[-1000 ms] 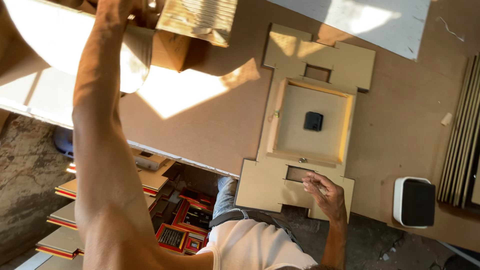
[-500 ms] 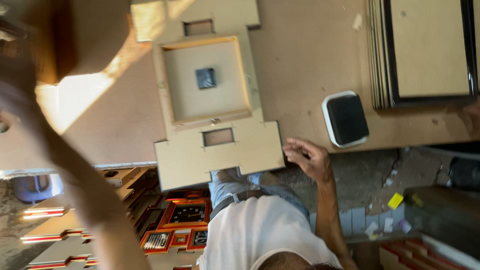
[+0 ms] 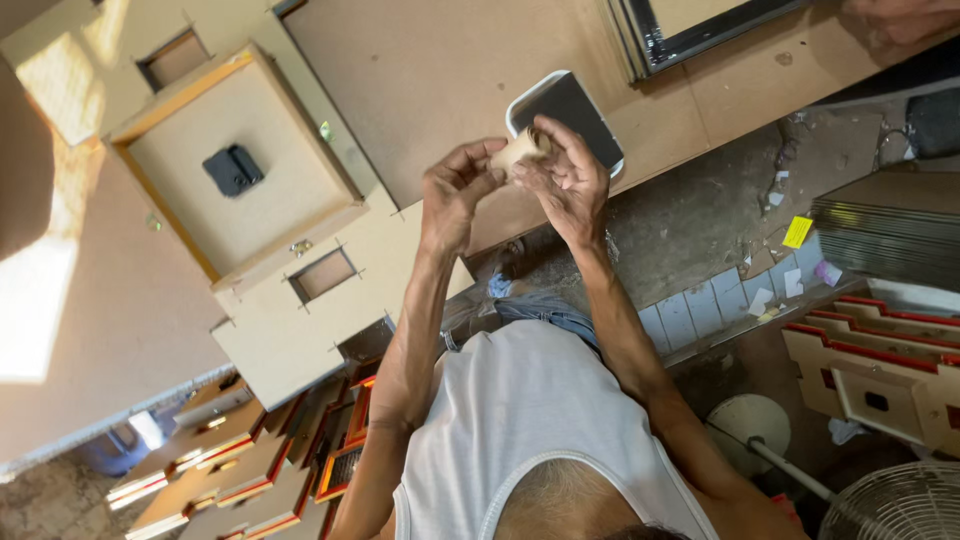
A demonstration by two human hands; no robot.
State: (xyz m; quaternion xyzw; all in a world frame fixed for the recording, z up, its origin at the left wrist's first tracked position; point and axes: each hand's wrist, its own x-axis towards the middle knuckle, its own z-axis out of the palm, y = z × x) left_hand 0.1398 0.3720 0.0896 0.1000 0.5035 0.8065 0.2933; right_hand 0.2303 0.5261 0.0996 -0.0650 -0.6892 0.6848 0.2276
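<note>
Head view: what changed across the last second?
Left hand came down from its high reach; right hand left the frame's edge. Both now meet on a small pale roll above the dark tray. Wooden clock frame stays flat on the board table.

**Much of the bench scene lies out of sight**

Your fingers wrap the small pale object (image 3: 522,150) between your left hand (image 3: 455,195) and right hand (image 3: 572,180), so you cannot tell its shape or kind. Your right hand also hides part of the dark tray (image 3: 570,105). The stacked dark frames (image 3: 690,25) run off the top edge, and the wire fan guard (image 3: 900,505) is cut off at the bottom corner. The tan board panel (image 3: 290,330) loses its upper part beyond the top edge.
</note>
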